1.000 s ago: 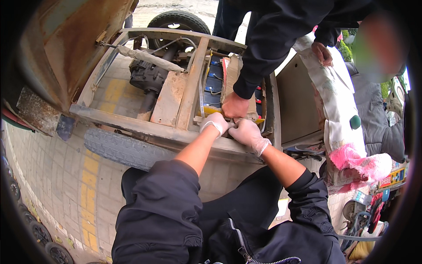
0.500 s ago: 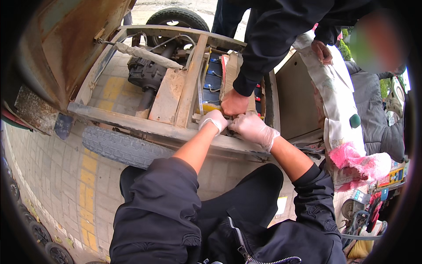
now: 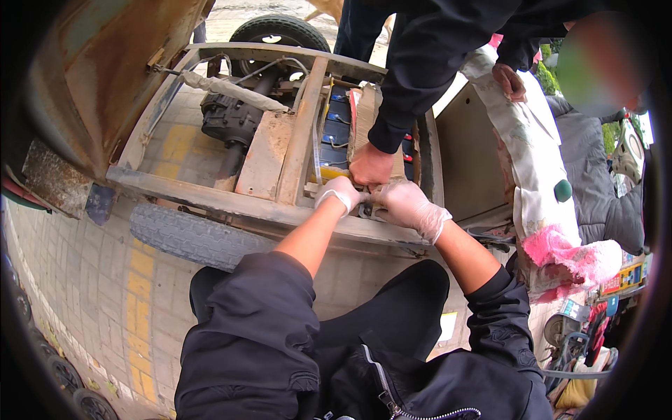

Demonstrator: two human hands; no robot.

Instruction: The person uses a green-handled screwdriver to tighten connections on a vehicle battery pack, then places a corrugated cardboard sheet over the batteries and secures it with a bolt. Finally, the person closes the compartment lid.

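In a thin translucent glove, my left hand (image 3: 341,192) is closed at the near rail of a vehicle's metal frame (image 3: 252,201); what its fingers grip is hidden. Beside it my right hand (image 3: 411,208), gloved the same way, has its fingers bent together around something small and dark that I cannot make out. A co-worker's bare fist (image 3: 372,166) presses down just beyond my fingers, touching or nearly touching them. Under that arm, inside the frame, sit several dark batteries (image 3: 337,115) with blue edges and wires. A cardboard strip (image 3: 365,115) stands between them.
A rusty raised panel (image 3: 105,77) rises at the left. A motor and axle (image 3: 234,119) lie in the frame's left bay, with a tyre (image 3: 196,234) along the near side. At the right are a white cover (image 3: 521,150) and a pink cloth (image 3: 570,255).
My right hand has shifted slightly right and turned, exposing a small dark part between my hands. The co-worker's fist has moved a little left. A tan animal-like shape appears at the top.
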